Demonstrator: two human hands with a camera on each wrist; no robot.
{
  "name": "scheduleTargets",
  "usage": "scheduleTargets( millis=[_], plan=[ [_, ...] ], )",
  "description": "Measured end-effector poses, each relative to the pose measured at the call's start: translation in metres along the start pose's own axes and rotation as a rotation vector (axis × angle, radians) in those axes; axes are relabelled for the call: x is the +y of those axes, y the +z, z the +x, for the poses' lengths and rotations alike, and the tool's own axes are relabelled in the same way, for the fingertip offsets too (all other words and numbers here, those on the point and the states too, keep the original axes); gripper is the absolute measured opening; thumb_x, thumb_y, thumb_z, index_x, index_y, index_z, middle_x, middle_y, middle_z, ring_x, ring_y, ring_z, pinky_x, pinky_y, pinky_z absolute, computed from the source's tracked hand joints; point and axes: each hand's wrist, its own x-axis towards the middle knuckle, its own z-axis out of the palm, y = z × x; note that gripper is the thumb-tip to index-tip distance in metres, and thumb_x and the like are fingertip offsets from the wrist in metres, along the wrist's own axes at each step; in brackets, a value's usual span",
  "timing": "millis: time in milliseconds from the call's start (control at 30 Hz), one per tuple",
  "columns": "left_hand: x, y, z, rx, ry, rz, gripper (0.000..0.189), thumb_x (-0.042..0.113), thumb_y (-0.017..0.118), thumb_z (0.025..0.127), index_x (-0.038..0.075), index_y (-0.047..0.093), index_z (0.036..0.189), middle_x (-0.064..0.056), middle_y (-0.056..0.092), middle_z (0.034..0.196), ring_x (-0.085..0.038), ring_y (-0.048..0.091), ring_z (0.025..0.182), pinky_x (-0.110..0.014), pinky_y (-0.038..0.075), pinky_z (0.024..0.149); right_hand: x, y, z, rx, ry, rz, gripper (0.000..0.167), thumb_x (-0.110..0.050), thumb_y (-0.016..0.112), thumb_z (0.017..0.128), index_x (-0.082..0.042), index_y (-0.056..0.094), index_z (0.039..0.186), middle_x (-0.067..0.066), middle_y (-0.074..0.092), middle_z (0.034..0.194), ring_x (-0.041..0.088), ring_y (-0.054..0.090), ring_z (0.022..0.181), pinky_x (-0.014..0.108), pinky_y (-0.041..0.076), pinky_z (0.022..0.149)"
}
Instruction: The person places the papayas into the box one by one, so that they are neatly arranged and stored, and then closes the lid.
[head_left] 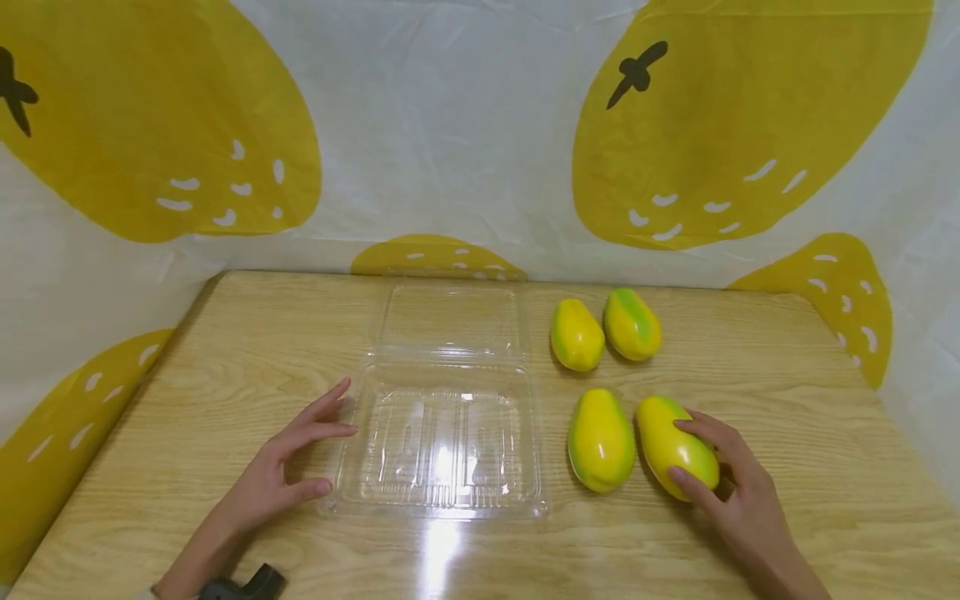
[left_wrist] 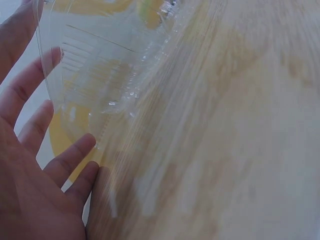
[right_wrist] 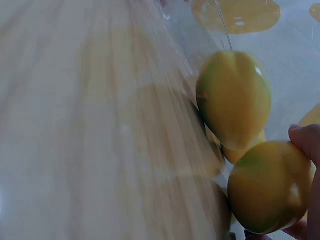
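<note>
A clear plastic clamshell box (head_left: 442, 442) lies on the table with its lid (head_left: 450, 321) folded back, and no fruit is inside. My left hand (head_left: 281, 467) is at the box's left side, fingers spread and fingertips right at the rim; the left wrist view also shows these spread fingers (left_wrist: 75, 155) beside the clear wall (left_wrist: 100, 65). On the right, my right hand (head_left: 738, 483) grips a yellow-green papaya (head_left: 671, 442) between thumb and fingers. Another papaya (head_left: 600, 442) lies just left of it. In the right wrist view the gripped papaya (right_wrist: 267, 187) is nearest the hand.
Two more papayas, one mostly yellow (head_left: 577, 336) and one with a green stripe (head_left: 633, 325), lie farther back, right of the lid. A wood-grain table (head_left: 780, 358) carries everything. Behind it hangs a white cloth (head_left: 450, 125) printed with yellow fruit.
</note>
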Motion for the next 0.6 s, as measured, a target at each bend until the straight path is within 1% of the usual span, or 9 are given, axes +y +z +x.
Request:
scheduleTargets(
  millis=[33,100,200,300,400,600],
  plan=[
    [0.001,0.000,0.000,0.000,-0.004,0.001,0.056,0.009,0.077,0.075,0.000,0.058,0.127,-0.029,0.019,0.151,-0.037,0.029,0.136,-0.028,0.019,0.110,0.001,-0.002,0.000,-0.004,0.012,-0.014,0.059,0.003,0.074,0.078,-0.011,0.054,0.132,0.000,0.047,0.137,0.001,0.040,0.121,0.010,0.036,0.083],
    [0.002,0.000,0.000,0.000,-0.010,0.006,0.055,0.010,0.077,0.076,0.000,0.058,0.127,-0.029,0.020,0.152,-0.037,0.029,0.136,-0.028,0.019,0.110,0.002,-0.005,0.001,-0.011,0.009,-0.035,0.059,0.003,0.074,0.078,-0.012,0.055,0.131,-0.003,0.048,0.135,0.000,0.042,0.117,0.010,0.038,0.078],
    [0.002,0.000,0.001,-0.001,-0.013,0.009,0.055,0.011,0.077,0.076,0.000,0.058,0.127,-0.029,0.020,0.152,-0.037,0.029,0.136,-0.028,0.019,0.110,0.004,-0.009,0.003,-0.025,-0.017,-0.044,0.060,0.003,0.075,0.076,-0.011,0.055,0.131,-0.005,0.050,0.132,0.000,0.043,0.115,0.012,0.042,0.073],
    [0.002,0.000,0.001,-0.001,-0.011,0.009,0.055,0.011,0.077,0.076,0.000,0.058,0.127,-0.029,0.020,0.152,-0.037,0.030,0.136,-0.028,0.019,0.110,0.005,-0.012,0.005,-0.039,-0.053,-0.037,0.064,0.005,0.076,0.074,-0.009,0.054,0.132,-0.003,0.050,0.132,0.001,0.043,0.116,0.014,0.044,0.070],
    [0.001,-0.001,0.001,0.000,-0.009,0.008,0.056,0.010,0.077,0.075,0.000,0.058,0.127,-0.029,0.020,0.151,-0.037,0.030,0.136,-0.027,0.019,0.110,0.006,-0.013,0.006,-0.049,-0.092,-0.037,0.068,0.006,0.078,0.071,-0.007,0.053,0.133,0.001,0.050,0.133,0.001,0.041,0.119,0.013,0.043,0.070],
    [0.000,-0.001,0.000,-0.002,-0.011,0.008,0.057,0.008,0.077,0.074,0.000,0.058,0.127,-0.029,0.021,0.151,-0.037,0.030,0.136,-0.027,0.019,0.110,0.011,-0.015,0.005,-0.067,-0.133,-0.048,0.073,0.006,0.080,0.067,-0.005,0.052,0.134,0.006,0.050,0.134,0.002,0.040,0.122,0.012,0.043,0.074]
  ],
)
